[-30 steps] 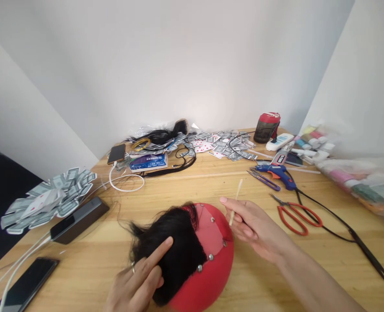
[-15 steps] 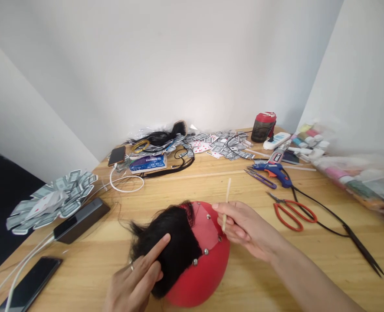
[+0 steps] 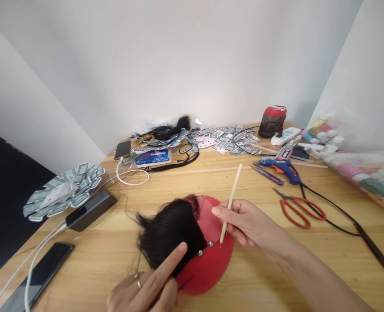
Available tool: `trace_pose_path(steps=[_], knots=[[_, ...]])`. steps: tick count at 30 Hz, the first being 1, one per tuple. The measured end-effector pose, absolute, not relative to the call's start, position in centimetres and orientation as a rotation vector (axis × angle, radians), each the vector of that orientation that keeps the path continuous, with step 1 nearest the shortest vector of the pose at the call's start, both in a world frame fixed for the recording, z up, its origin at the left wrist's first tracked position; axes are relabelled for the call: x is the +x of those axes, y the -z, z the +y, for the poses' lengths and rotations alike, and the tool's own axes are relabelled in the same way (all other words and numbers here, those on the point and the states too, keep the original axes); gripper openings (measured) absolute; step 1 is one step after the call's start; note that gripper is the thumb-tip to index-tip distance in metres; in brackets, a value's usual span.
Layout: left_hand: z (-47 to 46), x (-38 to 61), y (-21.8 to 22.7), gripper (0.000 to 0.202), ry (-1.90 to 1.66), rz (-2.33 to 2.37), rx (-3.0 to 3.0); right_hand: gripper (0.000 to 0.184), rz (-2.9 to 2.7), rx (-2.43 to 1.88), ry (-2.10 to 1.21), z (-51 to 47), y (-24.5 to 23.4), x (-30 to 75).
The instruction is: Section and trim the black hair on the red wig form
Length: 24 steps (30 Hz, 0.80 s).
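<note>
The right hand (image 3: pixel 248 223) pinches a thin wooden stick (image 3: pixel 231 203), its tip touching the red dome (image 3: pixel 211 264) at table centre. At seven o'clock, the left hand (image 3: pixel 146 290) grips nothing, its forefinger pressing the black hair (image 3: pixel 170 232) onto the dome.

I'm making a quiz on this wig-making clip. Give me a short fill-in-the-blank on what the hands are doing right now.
1. The right hand pinches a thin wooden ____, its tip down on the red dome.
2. The left hand presses its index finger on the ____ hair pinned to the dome.
3. The scissors lying right of the dome have ____ handles.

Missing words: stick; black; red
</note>
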State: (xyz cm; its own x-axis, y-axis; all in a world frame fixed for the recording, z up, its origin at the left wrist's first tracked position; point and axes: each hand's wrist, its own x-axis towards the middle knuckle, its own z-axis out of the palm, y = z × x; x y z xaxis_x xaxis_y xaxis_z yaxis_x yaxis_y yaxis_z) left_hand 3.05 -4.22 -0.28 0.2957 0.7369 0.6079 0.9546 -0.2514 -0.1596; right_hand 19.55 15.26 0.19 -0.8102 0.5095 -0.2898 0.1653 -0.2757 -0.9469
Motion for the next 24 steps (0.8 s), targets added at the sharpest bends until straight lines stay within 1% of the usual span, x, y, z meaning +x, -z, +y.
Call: trace_pose_path(steps=[3, 6, 9, 12, 18, 22, 24], knots=[[-3.3, 3.9, -0.4, 0.027, 0.598, -1.478, -2.04, 0.055, -1.729, -0.839, -2.181, 15.3, -0.2, 19.5], [-2.3, 4.2, -0.4, 0.023, 0.656, -1.505, -2.057, 0.055, -1.738, -0.817, -2.156, 15.2, -0.5, 19.5], [-1.2, 4.3, -0.5, 0.02, 0.7, -1.607, -2.093, 0.053, -1.778, -0.771, -2.103, 15.2, -0.9, 19.9], [0.4, 4.6, -1.2, 0.023, 0.667, -1.729, -2.203, 0.052, -1.801, -0.717, -2.037, 15.4, -1.3, 20.6], [2.4, 5.7, -2.2, 0.023, 0.835, -1.787, -2.439, 0.047, -1.821, -0.772, -1.783, 16.1, -1.7, 21.8], [2.1, 6.4, -2.0, 0.025, 0.898, -1.857, -2.422, 0.041, -1.854, -0.794, -1.618, 15.1, -1.4, 22.2], [1.9, 6.7, -2.1, 0.028, 0.929, -1.881, -2.404, 0.04, -1.794, -0.813, -1.59, 14.2, -0.8, 22.3]])
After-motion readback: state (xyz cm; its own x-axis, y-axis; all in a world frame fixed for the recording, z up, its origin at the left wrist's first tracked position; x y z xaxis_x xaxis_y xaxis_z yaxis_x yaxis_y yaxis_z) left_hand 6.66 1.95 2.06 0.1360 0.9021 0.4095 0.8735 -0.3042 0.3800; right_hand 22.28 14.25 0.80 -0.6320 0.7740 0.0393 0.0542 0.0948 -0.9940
